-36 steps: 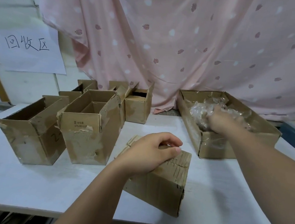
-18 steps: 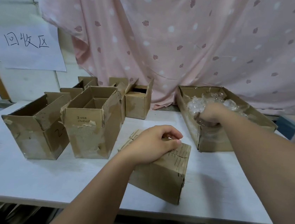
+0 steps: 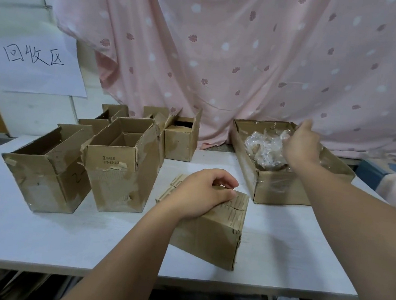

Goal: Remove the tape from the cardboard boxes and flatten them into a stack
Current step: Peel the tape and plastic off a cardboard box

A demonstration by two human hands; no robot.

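Note:
A closed brown cardboard box lies on the white table in front of me. My left hand sits on its top, fingers curled over the far edge and thumb on the upper face. My right hand hovers over a wide shallow cardboard box at the right. A wad of clear crumpled tape lies inside that box. The right hand's thumb points up and its fingers hang loosely at the wad's edge, with nothing clearly held.
Several open-topped cardboard boxes stand at the left: one in front, one beside it and a smaller one behind. A pink curtain hangs at the back. A handwritten paper sign is on the wall.
My right hand has lifted out of the shallow box, where it was down among the tape wad. My left hand has stayed on the closed box.

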